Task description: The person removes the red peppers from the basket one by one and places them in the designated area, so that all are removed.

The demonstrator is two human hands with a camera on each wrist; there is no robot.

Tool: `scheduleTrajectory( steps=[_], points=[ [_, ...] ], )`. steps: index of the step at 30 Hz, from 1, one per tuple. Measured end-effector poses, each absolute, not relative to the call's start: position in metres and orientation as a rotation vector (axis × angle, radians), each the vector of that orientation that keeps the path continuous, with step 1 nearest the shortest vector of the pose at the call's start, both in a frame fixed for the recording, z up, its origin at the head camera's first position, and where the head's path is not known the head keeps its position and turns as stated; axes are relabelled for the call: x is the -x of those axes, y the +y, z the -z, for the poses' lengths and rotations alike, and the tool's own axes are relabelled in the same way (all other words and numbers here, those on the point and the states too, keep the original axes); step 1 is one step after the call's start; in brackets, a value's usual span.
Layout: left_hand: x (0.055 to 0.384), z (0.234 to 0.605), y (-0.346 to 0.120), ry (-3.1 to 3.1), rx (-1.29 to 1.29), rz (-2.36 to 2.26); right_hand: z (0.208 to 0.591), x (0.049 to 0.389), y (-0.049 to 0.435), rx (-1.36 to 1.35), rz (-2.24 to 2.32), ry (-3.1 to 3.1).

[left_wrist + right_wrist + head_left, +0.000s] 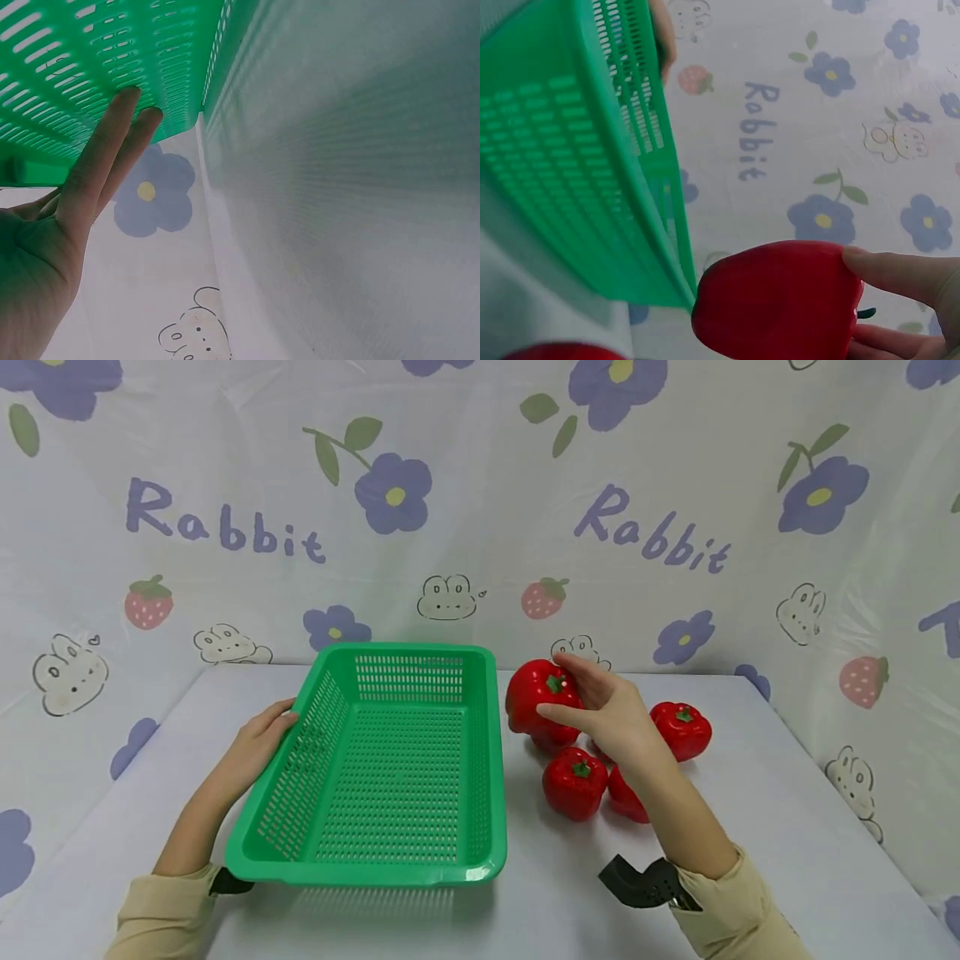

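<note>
My right hand (615, 714) pinches a red bell pepper (534, 697) by its stem end, thumb on one side and fingers on the other. In the right wrist view the same bell pepper (780, 300) is near the basket's rim, above the table. At the left side of the green plastic basket (365, 873), my left hand (262, 739) touches the outer wall. The left wrist view shows straight fingers (101, 161) against the slotted side; the thumb is hidden. Inside, the basket's slotted floor shows.
Several more red bell peppers lie right of the basket, including one at the front (574, 783) and one farther right (681, 732); my right arm partly hides others. A white table (780, 827) carries everything. Behind it hangs a printed cloth (480, 552).
</note>
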State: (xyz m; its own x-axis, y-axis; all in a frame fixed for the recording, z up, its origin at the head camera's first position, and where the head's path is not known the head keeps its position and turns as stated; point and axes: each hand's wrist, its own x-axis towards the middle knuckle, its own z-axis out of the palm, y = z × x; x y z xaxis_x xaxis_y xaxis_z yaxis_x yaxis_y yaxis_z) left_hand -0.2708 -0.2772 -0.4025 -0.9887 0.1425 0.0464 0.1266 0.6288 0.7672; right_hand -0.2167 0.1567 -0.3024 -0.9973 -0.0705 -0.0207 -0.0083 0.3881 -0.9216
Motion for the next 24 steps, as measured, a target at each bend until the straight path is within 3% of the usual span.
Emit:
scheduleTrajectory(
  steps=[24],
  points=[
    [0.268,0.399,-0.276,2.805,-0.262,-1.331,0.332,0.157,0.295,-0.246,1.579,2.824]
  ],
)
